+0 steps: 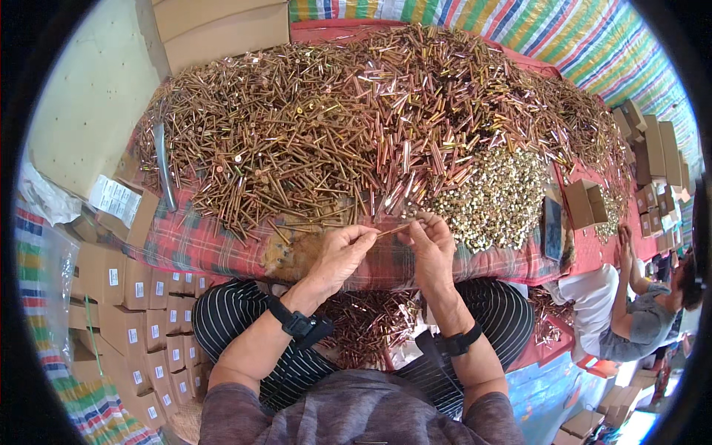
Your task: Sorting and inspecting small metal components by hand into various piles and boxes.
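A thin copper-coloured bolt (389,232) lies sideways between my two hands, above the near edge of the plaid cloth (215,241). My left hand (334,256) pinches one end of it between thumb and fingertips. At the other end, my right hand (432,256) is closed with thumb against fingers; whatever small part may sit in that grip is hidden. Just beyond my hands spreads a heap of long bolts (289,148). To its right lie shiny pinkish metal tubes (415,141). Small gold-coloured nuts (497,200) are piled beside my right hand.
A curved metal bar (164,167) lies at the left. By the nuts are a dark phone-like slab (552,228) and an open carton (584,204). Stacked cartons (133,311) stand at the lower left. More finished-looking metal pieces (363,326) lie between my legs. Another person (630,319) sits at right.
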### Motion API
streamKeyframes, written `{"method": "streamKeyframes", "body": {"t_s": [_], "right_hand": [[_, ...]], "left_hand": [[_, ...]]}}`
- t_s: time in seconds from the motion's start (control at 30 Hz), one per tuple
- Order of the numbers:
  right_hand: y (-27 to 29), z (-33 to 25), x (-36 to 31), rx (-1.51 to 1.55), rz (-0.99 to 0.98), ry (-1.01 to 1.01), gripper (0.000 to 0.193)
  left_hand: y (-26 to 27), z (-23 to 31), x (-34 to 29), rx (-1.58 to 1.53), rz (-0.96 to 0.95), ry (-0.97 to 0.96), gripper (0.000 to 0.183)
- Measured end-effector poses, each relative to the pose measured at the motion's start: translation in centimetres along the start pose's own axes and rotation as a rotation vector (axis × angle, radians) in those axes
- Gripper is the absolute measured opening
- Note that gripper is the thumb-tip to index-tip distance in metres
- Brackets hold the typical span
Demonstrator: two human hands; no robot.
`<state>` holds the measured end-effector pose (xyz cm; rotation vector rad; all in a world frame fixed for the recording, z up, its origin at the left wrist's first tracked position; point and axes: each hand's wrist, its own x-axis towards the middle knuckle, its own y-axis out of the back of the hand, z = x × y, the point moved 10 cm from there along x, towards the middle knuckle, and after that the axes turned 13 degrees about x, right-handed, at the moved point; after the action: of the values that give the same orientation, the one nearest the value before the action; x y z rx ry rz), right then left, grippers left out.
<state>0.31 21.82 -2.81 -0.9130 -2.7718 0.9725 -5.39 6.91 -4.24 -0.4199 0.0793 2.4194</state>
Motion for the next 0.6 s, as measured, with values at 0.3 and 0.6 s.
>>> {"method": "streamKeyframes", "body": {"t_s": [0.3,0.6], "right_hand": [[-0.4,0.3,-1.1,-0.133,-0.003,0.031,0.012],[-4.2,-3.1,-0.7,-1.059,-0.144,0.470,0.009]], "left_hand": [[-0.4,2.0,-0.8,0.158,0.052,-0.144,0.020],[-0.3,-1.3,-0.3,-0.133,0.005,0.082,0.018]]}}
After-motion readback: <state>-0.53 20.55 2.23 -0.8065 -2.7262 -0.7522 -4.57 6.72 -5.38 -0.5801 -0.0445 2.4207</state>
